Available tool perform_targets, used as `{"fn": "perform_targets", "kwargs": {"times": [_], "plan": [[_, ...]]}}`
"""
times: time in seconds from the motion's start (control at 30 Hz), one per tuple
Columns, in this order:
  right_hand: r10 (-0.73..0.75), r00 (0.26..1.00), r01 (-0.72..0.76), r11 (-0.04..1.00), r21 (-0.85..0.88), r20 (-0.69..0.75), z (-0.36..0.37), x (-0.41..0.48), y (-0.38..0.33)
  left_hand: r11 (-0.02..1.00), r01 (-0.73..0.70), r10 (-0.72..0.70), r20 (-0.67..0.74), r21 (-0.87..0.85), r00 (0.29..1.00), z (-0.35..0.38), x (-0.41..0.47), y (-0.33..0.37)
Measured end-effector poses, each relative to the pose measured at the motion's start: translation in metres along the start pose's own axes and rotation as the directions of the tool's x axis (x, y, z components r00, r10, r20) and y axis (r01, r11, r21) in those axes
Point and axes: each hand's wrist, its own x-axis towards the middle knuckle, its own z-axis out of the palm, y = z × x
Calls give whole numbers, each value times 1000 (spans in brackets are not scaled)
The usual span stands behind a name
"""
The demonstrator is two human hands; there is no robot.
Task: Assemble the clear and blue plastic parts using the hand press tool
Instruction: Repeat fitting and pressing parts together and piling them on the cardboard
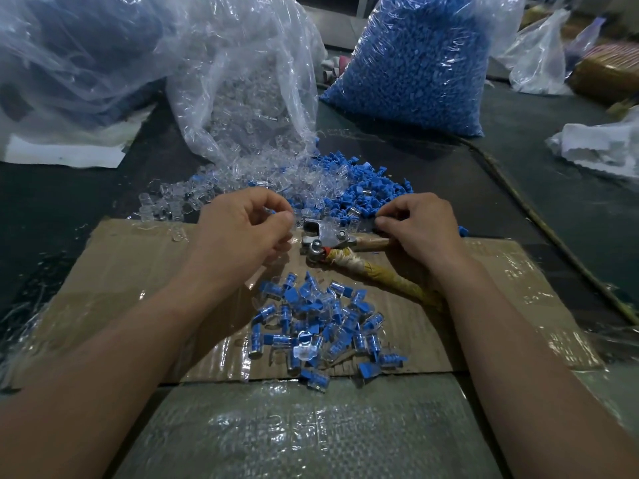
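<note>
Dark table (518, 188), taped cardboard (121, 271) | done: small heap of joined pieces (318, 326) | left: loose clear parts (269, 174), blue parts (366, 188), stock bags behind; early, I judge | hand press tool (325, 236) on cardboard between hands | left hand (242, 229) curled, pinching small part (272, 211) | right hand (418, 229) curled over handle, hold unclear | no legible writing

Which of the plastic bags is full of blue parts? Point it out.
The upright bag behind the right hand, packed solid with blue pieces. The slumped bag to its left spills clear parts instead.
</note>
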Motion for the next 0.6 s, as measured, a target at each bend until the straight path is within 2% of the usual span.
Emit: {"fn": "perform_targets", "kwargs": {"times": [0.17, 0.33, 0.47, 0.6], "plan": [[-4, 996, 22, 976, 216, -84, -7, -6, -7, 996, -46, 44, 23, 78, 999, -1, -1, 0], [-90, 992, 123, 867, 484, -90, -14, -24, -31, 993, -86, 83, 51, 79, 995, -1, -2, 0], [-205, 978, 186, 810, 556, -29, -9, -38, -53, 995, -79, 75, 67, 63, 995, 1, -2, -2], [-263, 965, 215, 761, 612, -11, -1, -44, -65, 978, -125, 119, 42, 170, 992, 3, -2, -2]]}}
